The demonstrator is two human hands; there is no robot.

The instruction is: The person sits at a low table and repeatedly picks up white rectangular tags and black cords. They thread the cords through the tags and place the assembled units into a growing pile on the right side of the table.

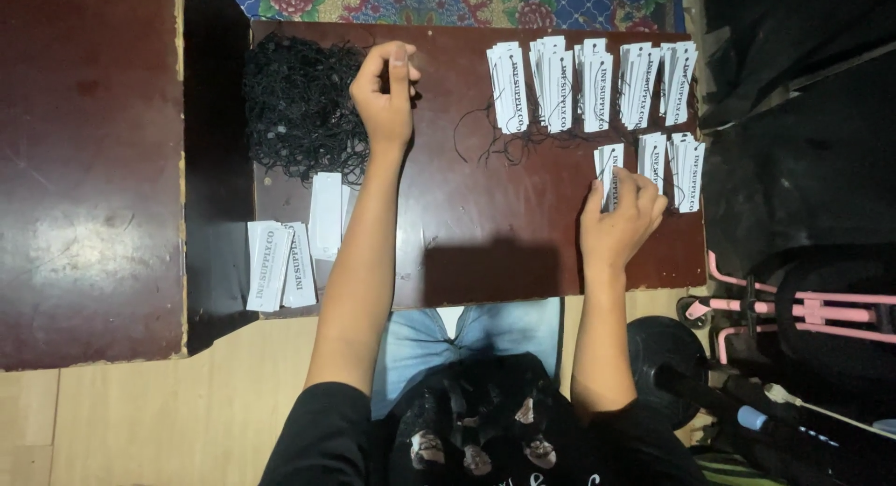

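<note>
My left hand [385,92] is at the right edge of a tangled heap of black strings [297,105], fingers pinched together, seemingly on a strand. My right hand [621,215] rests on a small stack of white paper tags [609,164] on the dark brown table [485,234], fingertips holding the tags. More stacks of white tags with black strings lie in a row along the far edge [593,70], and two further stacks [674,164] sit right of my right hand. Loose black strings [499,140] trail from the far row.
Several unstrung white tags [289,248] lie at the table's near left corner. A second brown table [89,169] stands to the left. A pink metal frame [793,309] and dark objects crowd the right side. A patterned rug [448,0] lies beyond the table.
</note>
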